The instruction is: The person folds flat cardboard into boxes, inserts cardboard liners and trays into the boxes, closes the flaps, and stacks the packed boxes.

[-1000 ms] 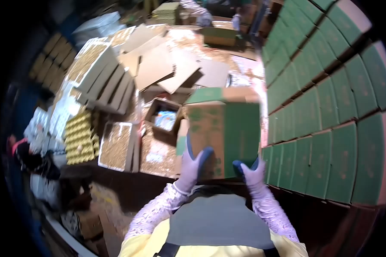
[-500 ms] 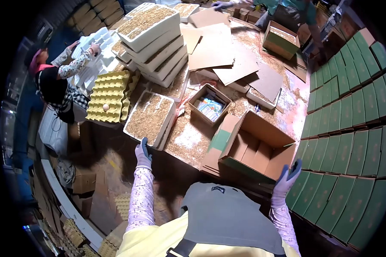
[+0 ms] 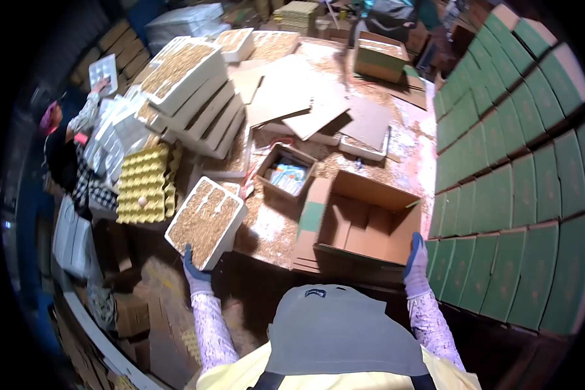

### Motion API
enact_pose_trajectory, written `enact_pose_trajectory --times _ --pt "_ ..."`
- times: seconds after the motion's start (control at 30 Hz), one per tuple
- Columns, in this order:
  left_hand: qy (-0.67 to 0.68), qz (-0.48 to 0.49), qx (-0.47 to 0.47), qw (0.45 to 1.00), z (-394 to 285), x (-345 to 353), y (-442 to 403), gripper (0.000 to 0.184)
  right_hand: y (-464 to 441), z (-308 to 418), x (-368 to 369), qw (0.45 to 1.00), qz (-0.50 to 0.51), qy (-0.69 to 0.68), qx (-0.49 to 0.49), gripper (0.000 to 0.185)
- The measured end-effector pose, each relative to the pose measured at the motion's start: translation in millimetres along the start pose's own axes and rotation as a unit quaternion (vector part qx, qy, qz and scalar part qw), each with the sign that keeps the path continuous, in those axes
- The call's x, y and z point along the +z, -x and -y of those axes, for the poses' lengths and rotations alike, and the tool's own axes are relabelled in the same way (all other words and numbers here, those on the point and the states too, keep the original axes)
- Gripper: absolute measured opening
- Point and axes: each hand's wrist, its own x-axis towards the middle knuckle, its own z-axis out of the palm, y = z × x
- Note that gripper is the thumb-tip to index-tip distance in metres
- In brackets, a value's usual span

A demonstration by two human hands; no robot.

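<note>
My left hand (image 3: 196,268), in a blue-palmed glove, grips the near corner of a white foam box (image 3: 208,218) filled with brown husk. The foam box sits at an angle at the table's near edge. At the right, my gloved right hand (image 3: 416,263) has its fingers stretched upward beside the near right corner of an open cardboard box (image 3: 370,221); whether it touches the wall I cannot tell. The cardboard box holds nothing visible. Between the two boxes stands a smaller carton (image 3: 286,172) with coloured packets inside.
Stacked husk-filled foam boxes (image 3: 192,97) and yellow egg trays (image 3: 143,182) with one egg stand left. Cardboard sheets (image 3: 292,91) lie behind. Green cartons (image 3: 500,175) form a wall at right. One co-worker (image 3: 65,143) handles white trays at left; another (image 3: 390,16) stands at the far side.
The foam box has come toward me and turned, with my left hand on it. My right hand's spread fingers have drawn together by the cardboard box. The left co-worker has lifted a white tray.
</note>
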Motion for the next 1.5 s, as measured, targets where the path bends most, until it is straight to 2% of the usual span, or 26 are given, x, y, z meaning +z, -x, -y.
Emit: enact_pose_trajectory --times 0.03,0.1,0.17,0.23,0.37,0.43,0.47,0.57,0.67,0.7,0.77,0.8,0.83,0.9,0.97,1.0,1.03,1.1,1.17,1.23,1.27,1.3,1.37,1.4,1.43,1.5 --pt "0.053 0.088 -0.041 0.994 -3.2 1.7 0.8 0.055 -7.1 -8.9 -5.7 1.0 0.012 0.004 0.02 0.042" --pt "0.133 0.165 -0.16 0.964 -27.3 58.7 35.6 0.055 6.4 1.5 4.7 0.999 0.013 -0.04 0.027 0.044" --pt "0.132 0.213 -0.209 0.945 -31.1 116.4 62.3 0.054 2.3 -4.1 0.5 0.997 0.064 -0.048 -0.01 0.045" --pt "0.126 0.247 -0.266 0.923 -24.8 173.5 83.9 0.054 6.6 2.7 8.5 0.993 0.029 -0.111 0.02 0.045" --pt "0.015 0.356 -0.385 0.851 23.9 282.3 112.4 0.054 8.4 17.9 4.7 0.996 0.091 0.013 0.017 0.039" --pt "-0.034 0.382 -0.432 0.817 44.5 323.3 126.5 0.049 18.0 14.0 3.8 0.959 0.175 -0.223 -0.019 0.04" --pt "-0.065 0.39 -0.453 0.799 49.7 340.6 133.7 0.047 24.3 23.5 5.1 0.96 0.151 -0.235 0.021 0.04" --pt "-0.211 0.405 -0.355 0.815 35.7 365.7 163.0 0.052 1.6 9.9 -0.7 0.943 0.112 -0.294 0.109 0.04" --pt "-0.247 0.444 -0.307 0.805 61.1 355.6 143.5 0.071 -19.0 -25.5 -10.9 0.977 0.052 -0.2 0.047 0.037" --pt "-0.286 0.487 -0.221 0.795 92.4 340.8 117.8 0.08 -6.2 -13.8 -3.3 0.979 0.016 -0.199 0.041 0.035" --pt "-0.51 0.481 -0.154 0.696 87.3 337.2 133.4 0.084 -3.4 2.3 -8.8 0.988 0.02 -0.094 0.12 0.037" --pt "-0.72 0.461 -0.045 0.516 101.9 333.0 121.9 0.092 -0.9 0.6 -10.2 0.984 0.019 -0.147 0.102 0.039" --pt "-0.821 0.422 0.093 0.373 107.3 336.3 129.1 0.081 2.2 2.2 -8.9 0.977 0.021 -0.197 0.084 0.041" --pt "-0.816 0.475 0.14 0.297 109.1 341.1 135.8 0.052 11.0 20.2 -5.9 0.986 0.022 -0.141 0.083 0.044" --pt "-0.859 0.443 0.052 0.25 104.7 372.3 149.8 0.026 8.6 44.7 12.1 0.998 0.015 -0.032 -0.051 0.046" --pt "-0.848 0.451 0.161 0.228 123.6 357.9 146.2 0.02 3.0 64.9 25.5 0.979 0.001 0.07 -0.194 0.047" --pt "-0.837 0.489 0.153 0.193 125.4 361.3 141.1 0.024 -2.6 95.2 46.2 0.928 -0.011 0.165 -0.333 0.049" --pt "-0.71 0.511 0.271 0.402 92.5 352.3 149.6 0.018 -4.9 161.9 107.3 0.885 0.099 0.207 -0.406 0.05" --pt "-0.635 0.478 0.345 0.5 62.1 343.8 133.4 0.021 -33.3 192.3 178.5 0.763 0.178 0.373 -0.497 0.053" --pt "-0.598 0.405 0.263 0.639 63.0 329.1 77.6 0.026 -90.5 173.3 256.5 0.679 0.224 0.465 -0.522 0.06" --pt "-0.606 0.354 0.293 0.649 76.6 317.9 36.6 0.029 -114.9 162.5 290.0 0.614 0.225 0.53 -0.54 0.062" --pt "-0.613 0.3 0.324 0.656 97.0 306.3 -5.2 0.032 -138.8 147.8 323.4 0.543 0.224 0.588 -0.556 0.064" --pt "-0.694 0.292 0.282 0.595 124.8 294.6 -67.8 0.037 -203.2 108.7 367.6 0.416 0.215 0.673 -0.573 0.056" --pt "-0.759 0.321 0.254 0.507 146.6 293.6 -93.7 0.038 -223.7 93.2 384.6 0.419 0.212 0.671 -0.574 0.054" --pt "-0.792 0.337 0.201 0.468 142.2 310.1 -96.6 0.033 -237.4 82.9 398.3 0.423 0.207 0.671 -0.573 0.053" --pt "-0.814 0.358 0.207 0.408 159.8 318.2 -110.4 0.025 -234.2 83.2 415.2 0.37 0.214 0.71 -0.56 0.051"
